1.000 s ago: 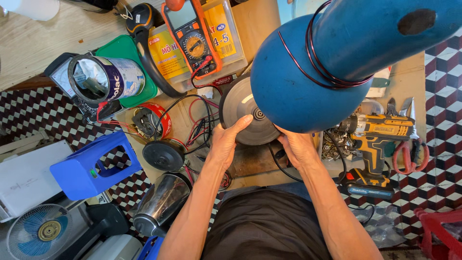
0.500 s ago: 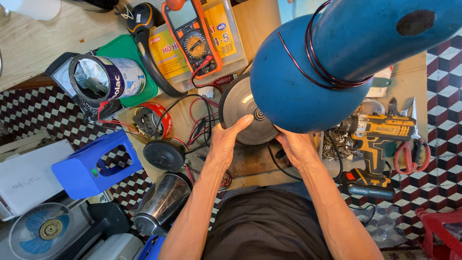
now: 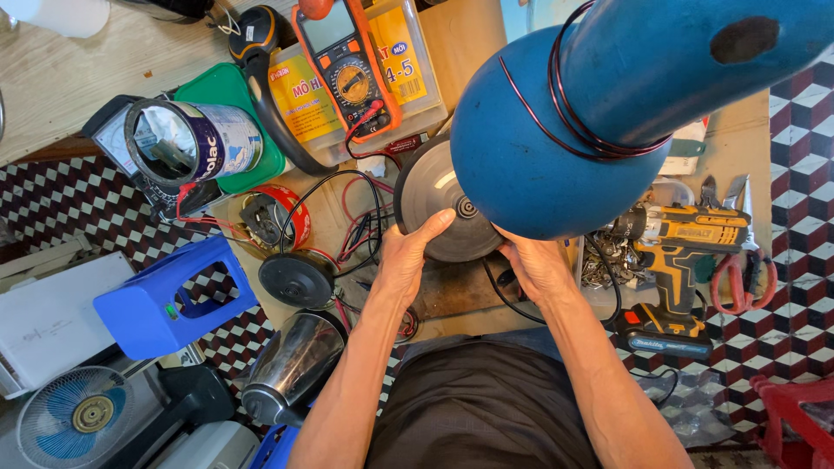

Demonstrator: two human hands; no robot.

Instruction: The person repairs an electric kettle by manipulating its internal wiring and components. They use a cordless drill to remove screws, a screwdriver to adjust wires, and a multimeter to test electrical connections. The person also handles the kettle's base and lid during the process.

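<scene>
A blue dome (image 3: 556, 139) wound with dark red wire (image 3: 591, 139) is filling 1 o'clock. At 11, an orange meter (image 3: 347, 65) is lying beside a green lid (image 3: 228, 91); at 3, a yellow-black drill (image 3: 682, 252). A black-and-white checked floor (image 3: 61, 200) is showing at 9.

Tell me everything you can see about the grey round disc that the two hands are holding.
The disc is round, dull grey and looks like metal, with a small dark hub near its middle and a dark rim. It stands tilted on edge over the wooden bench, its face turned toward the camera. The left hand grips its lower left edge, fingers lying on the face. The right hand holds the lower right side. A big blue housing hides its right part.
</scene>
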